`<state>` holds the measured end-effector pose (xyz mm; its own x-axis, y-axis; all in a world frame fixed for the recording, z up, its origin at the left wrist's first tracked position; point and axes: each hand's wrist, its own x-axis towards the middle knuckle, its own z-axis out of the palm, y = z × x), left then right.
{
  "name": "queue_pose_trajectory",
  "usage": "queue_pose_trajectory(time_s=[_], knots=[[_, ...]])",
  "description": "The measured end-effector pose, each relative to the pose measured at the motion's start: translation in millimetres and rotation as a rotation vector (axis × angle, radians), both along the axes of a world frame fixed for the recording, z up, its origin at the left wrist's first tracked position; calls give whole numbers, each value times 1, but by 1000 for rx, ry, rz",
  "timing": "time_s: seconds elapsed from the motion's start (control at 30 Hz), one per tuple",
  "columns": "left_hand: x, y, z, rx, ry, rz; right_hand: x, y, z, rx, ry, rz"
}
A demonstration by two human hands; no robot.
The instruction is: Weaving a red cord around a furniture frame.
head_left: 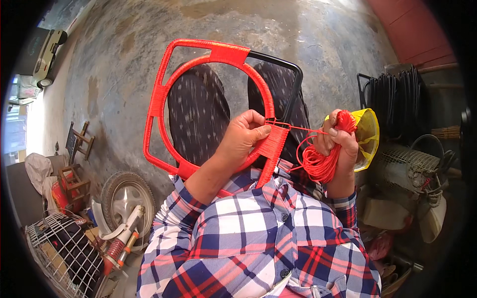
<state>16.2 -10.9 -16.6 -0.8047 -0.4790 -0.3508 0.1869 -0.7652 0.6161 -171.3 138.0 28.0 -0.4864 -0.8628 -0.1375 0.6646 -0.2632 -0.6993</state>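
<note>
Thumb and fingers of a left hand [244, 136] press together on the right side of a ringed frame [229, 54] at the picture's center, while a right hand [345, 144] clamps a hank of red cord [318, 166], one strand stretched straight between them. Red wrapping covers most of the frame; bare black shows at its upper right. A wheel [125, 200] stands at lower left.

Light poured in from the left, burning to white glare there; the floor [124, 84] shone softly, the right side lay dim, and black-rimmed edges bowed hard!
</note>
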Motion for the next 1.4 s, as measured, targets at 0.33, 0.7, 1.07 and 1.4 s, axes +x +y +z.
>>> queue_pose_trajectory(time_s=[0.33, 0.7, 1.07, 1.4], knots=[[-4, -3, -3, -17, -75, 5, 3, -9, 18, -93, 28, 23], [-10, -9, 5, 64, -74, -81, -4, 13, 16, 16, 110, -13], [-12, -13, -5, 14, -124, -112, 7, 17, 27, 99, 177, 61], [-8, -10, 6, 199, 3, -82, -43, 52, 16, 336, 276, -302]])
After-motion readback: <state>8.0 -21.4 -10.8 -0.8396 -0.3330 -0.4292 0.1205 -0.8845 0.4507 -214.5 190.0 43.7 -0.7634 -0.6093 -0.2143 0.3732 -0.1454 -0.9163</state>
